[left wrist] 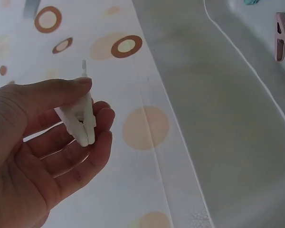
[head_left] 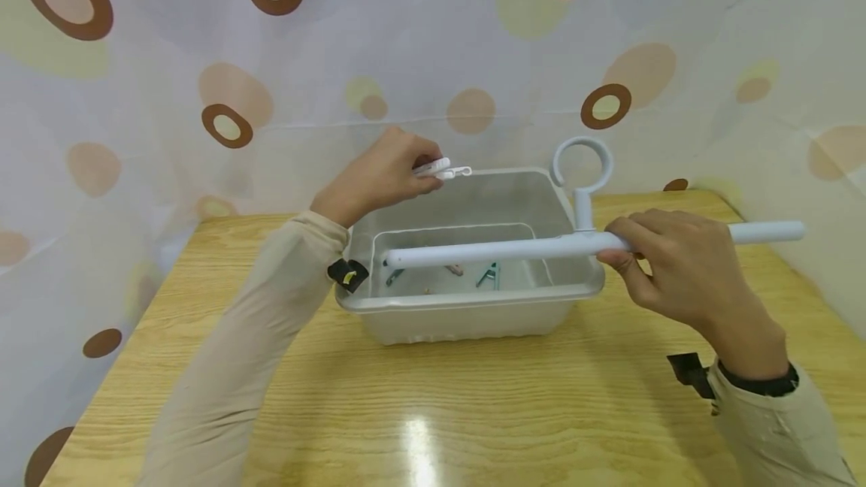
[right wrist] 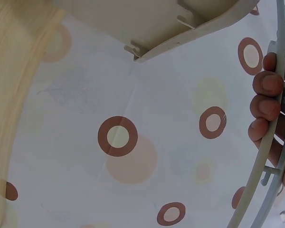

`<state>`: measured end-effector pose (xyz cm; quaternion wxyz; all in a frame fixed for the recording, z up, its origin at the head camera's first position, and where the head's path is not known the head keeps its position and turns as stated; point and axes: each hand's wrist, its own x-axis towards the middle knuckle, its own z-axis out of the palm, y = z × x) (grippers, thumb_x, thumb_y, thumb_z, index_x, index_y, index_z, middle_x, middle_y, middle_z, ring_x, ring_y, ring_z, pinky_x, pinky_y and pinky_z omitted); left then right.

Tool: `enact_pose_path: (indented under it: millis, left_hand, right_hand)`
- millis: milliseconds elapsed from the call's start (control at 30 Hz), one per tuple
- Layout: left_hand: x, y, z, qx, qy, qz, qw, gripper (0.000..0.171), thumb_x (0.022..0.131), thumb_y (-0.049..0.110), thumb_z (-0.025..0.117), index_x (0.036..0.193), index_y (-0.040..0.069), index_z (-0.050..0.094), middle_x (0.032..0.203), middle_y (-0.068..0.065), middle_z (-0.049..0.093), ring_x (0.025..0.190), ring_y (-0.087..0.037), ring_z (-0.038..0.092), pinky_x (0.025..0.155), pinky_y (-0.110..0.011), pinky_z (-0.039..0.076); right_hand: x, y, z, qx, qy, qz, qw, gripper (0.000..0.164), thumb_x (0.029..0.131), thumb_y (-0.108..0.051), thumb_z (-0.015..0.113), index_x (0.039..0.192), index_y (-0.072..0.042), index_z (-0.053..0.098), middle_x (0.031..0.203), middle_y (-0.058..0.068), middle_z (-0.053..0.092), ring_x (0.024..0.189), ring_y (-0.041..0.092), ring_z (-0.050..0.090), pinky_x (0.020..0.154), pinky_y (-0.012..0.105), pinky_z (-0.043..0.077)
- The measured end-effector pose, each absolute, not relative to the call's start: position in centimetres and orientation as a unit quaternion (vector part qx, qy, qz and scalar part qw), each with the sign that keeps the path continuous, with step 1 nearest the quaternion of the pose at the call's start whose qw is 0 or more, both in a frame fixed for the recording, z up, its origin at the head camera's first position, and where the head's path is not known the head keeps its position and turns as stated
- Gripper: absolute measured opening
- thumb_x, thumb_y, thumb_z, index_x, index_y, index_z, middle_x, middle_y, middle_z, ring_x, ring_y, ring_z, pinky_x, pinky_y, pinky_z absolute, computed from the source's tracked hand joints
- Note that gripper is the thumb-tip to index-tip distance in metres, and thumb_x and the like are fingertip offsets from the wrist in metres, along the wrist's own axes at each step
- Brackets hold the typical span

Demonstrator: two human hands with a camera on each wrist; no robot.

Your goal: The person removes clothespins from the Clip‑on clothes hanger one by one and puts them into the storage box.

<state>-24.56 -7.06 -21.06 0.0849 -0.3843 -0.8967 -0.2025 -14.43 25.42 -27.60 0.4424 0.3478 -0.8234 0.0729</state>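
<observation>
My left hand pinches a white clothespin above the back left of a pale plastic basin. A small loop sticks out from the clothespin's end. In the left wrist view, the thumb presses the clothespin against the curled fingers. On the right, my right hand grips a pale blue-white hanger by its long bar, which lies level across the basin's front part. An open ring hook rises from the bar. Two thin rails of the hanger show in the right wrist view.
Inside the basin lie several clothespins, among them a green one and a pink one. The basin stands on a wooden table. A white cloth with brown and yellow circles hangs behind it.
</observation>
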Motion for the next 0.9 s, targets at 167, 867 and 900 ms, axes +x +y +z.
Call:
enact_pose_path:
  millis: [167, 867, 900]
  left_hand:
    - [-24.6, -7.1, -21.2, -0.386, -0.895, -0.215, 0.065, 0.014, 0.085, 0.011, 0.072, 0.090, -0.002, 0.070, 0.080, -0.011, 0.070, 0.074, -0.020, 0.064, 0.071, -0.028, 0.051]
    - [-22.2, -9.6, -19.6, -0.347, -0.919, -0.163, 0.087, 0.037, 0.097, 0.020, 0.057, 0.125, -0.006, 0.058, 0.126, -0.020, 0.060, 0.121, -0.032, 0.054, 0.104, -0.042, 0.040]
    - [-22.0, -10.0, -19.6, -0.339, -0.923, -0.159, 0.086, 0.040, 0.098, 0.022, 0.056, 0.128, -0.006, 0.056, 0.130, -0.020, 0.058, 0.124, -0.032, 0.051, 0.106, -0.042, 0.038]
  right_hand:
    - [-14.7, 25.2, -27.8, 0.350, -0.822, 0.073, 0.444, 0.058, 0.098, -0.059, 0.033, 0.077, -0.012, 0.057, 0.056, -0.002, 0.049, 0.043, 0.015, 0.037, 0.037, 0.034, 0.030]
    - [-14.9, 24.7, -28.4, 0.349, -0.830, 0.069, 0.431, 0.056, 0.098, -0.060, 0.034, 0.076, -0.013, 0.057, 0.058, -0.003, 0.051, 0.043, 0.013, 0.038, 0.037, 0.032, 0.030]
    - [-14.9, 24.7, -28.4, 0.349, -0.830, 0.068, 0.429, 0.056, 0.098, -0.060, 0.034, 0.076, -0.014, 0.057, 0.057, -0.003, 0.050, 0.043, 0.013, 0.038, 0.038, 0.031, 0.029]
